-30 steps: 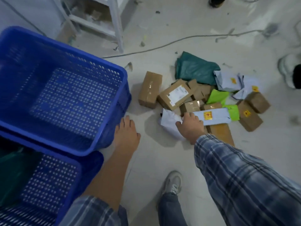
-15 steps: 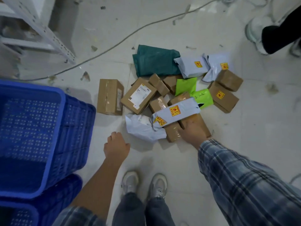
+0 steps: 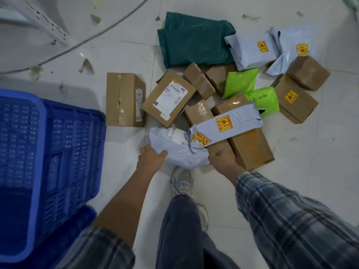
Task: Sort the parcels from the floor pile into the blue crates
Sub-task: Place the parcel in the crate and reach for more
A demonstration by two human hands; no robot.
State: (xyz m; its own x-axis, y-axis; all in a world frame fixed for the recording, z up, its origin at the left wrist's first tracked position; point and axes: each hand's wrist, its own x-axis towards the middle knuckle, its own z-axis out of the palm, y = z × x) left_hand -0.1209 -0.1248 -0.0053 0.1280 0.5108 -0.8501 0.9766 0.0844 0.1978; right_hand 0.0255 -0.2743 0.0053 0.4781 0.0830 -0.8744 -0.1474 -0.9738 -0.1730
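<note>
The parcel pile lies on the floor ahead of me. My left hand (image 3: pixel 151 158) grips the near left edge of a crumpled pale grey mailer (image 3: pixel 175 150), thumb on top. My right hand (image 3: pixel 223 159) curls round the near end of a brown cardboard box (image 3: pixel 250 146), which lies partly under a long grey mailer with yellow stickers (image 3: pixel 229 123). Two stacked blue crates stand at my left; the upper crate (image 3: pixel 64 152) is above the lower crate (image 3: pixel 77 228). Their insides are mostly out of view.
Further back in the pile are a labelled brown box (image 3: pixel 169 98), a separate brown box (image 3: pixel 124 100), a dark green bag (image 3: pixel 194 41), two lime mailers (image 3: pixel 240 82), grey mailers (image 3: pixel 250 51) and several more boxes. A cable (image 3: pixel 87 41) and a white rack leg (image 3: pixel 44 22) lie at top left. My shoes (image 3: pixel 182 181) stand just behind the pile.
My left hand has reached forward from above the bare floor and taken hold of the crumpled grey mailer. My right hand has slid to the near end of the brown box.
</note>
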